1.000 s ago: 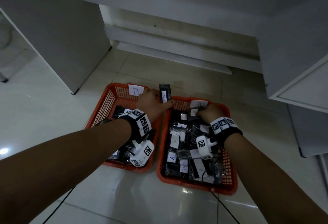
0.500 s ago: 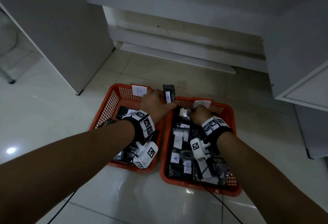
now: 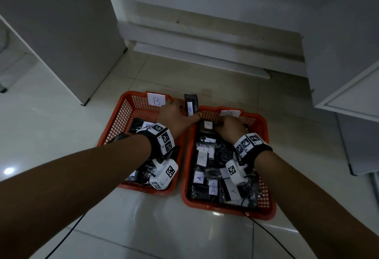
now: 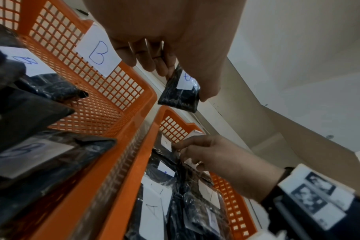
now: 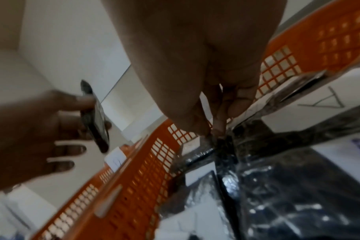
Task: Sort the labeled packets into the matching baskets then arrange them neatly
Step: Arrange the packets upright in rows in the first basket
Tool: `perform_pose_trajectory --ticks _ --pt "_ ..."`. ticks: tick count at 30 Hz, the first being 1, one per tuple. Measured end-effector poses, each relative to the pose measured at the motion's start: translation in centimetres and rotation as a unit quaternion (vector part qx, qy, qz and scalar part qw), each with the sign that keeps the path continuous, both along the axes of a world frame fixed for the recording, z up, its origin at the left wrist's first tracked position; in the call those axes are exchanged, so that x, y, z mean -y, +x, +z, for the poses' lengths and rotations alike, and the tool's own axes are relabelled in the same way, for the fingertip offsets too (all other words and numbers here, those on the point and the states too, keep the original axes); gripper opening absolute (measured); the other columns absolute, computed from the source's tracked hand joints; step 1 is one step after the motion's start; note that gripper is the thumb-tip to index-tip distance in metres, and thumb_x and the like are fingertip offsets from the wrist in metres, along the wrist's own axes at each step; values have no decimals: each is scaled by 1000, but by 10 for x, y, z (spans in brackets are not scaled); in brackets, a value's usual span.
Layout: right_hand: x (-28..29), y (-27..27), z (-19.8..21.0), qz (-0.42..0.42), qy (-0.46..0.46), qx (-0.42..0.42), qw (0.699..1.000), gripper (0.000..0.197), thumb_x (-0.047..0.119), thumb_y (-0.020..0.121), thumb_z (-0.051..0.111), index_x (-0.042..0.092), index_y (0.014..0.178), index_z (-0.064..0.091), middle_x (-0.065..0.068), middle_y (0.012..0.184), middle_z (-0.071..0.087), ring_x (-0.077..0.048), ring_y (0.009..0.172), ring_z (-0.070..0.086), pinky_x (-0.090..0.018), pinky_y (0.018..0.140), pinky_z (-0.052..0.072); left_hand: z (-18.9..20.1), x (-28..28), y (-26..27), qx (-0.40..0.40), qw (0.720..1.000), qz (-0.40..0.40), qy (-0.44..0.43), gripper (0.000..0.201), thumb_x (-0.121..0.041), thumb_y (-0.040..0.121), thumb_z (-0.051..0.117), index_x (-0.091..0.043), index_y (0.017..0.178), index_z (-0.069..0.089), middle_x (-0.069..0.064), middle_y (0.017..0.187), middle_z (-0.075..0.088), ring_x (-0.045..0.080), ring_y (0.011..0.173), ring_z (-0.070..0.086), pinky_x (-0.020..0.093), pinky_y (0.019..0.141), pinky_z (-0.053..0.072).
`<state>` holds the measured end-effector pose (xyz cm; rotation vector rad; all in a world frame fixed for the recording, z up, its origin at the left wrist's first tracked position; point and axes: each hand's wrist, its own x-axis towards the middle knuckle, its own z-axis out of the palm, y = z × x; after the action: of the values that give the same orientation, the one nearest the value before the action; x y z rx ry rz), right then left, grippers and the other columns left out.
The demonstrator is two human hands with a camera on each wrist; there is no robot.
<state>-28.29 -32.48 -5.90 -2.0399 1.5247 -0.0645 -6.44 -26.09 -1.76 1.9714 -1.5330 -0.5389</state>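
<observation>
2 orange mesh baskets sit side by side on a pale tiled floor [image 3: 114, 223], in front of white cabinets [image 3: 67, 24]. The left basket [image 3: 123, 113] has a paper tag marked B [image 3: 156, 101] on its far wall and holds black packets, a couple with B labels showing in the left wrist view. The right basket [image 3: 264, 127] has its own tag on the far wall, mostly hidden behind the hand, and it's packed with black packets [image 3: 205, 178] wearing white A labels.

Left hand [image 3: 176, 118] is up over the gap between the 2 baskets at their far end, thumb and fingers pinching a single black packet [image 3: 191, 105] that stands upright above the rims; its label letter is too blurry to call for sure.

Right hand [image 3: 229, 128] is down in the far end of the right basket, fingertips [image 5: 218, 129] bunched and pinching the plastic edge of a packet in the pile [image 5: 222, 144].
</observation>
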Motion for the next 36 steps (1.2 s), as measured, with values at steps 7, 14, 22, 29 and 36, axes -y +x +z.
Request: perform_pose_trajectory --ticks 7,14,22,29,36 --pt "-15 -46 25 6 -20 49 999 20 19 99 62 22 117 70 3 101 72 -14 86 68 -29 74 54 -1 -1 -7 -24 997 -55 41 56 -65 76 78 -23 110 64 -11 96 70 8 85 66 34 77 58" --pt "-55 -114 50 101 47 20 994 11 18 88 77 25 96 74 12 95 74 -4 90 69 -34 84 60 2 -1 -20 -30 992 -111 58 51 -64 75 80 -24 100 60 -11 88 68 7 81 65 28 67 53" --pt "-102 -116 24 203 19 -34 978 44 38 90 77 30 132 67 12 121 62 -7 111 57 -29 95 54 7 0 -40 -28 990 -133 44 57 -61 76 80 -20 110 60 -13 91 66 6 82 66 26 65 53" --pt "-105 -114 18 181 38 -51 981 28 31 86 81 27 112 70 4 117 58 -16 115 46 -35 96 47 12 -4 -49 -15 988 -145 44 58 -60 77 80 -20 113 59 -10 96 67 8 85 66 24 64 50" --pt "-70 -123 57 51 59 94 993 20 31 91 79 25 109 74 11 107 71 -5 97 67 -26 81 55 16 -4 -28 -9 996 -82 38 57 -64 74 80 -23 107 58 -10 91 68 10 83 66 34 72 57"
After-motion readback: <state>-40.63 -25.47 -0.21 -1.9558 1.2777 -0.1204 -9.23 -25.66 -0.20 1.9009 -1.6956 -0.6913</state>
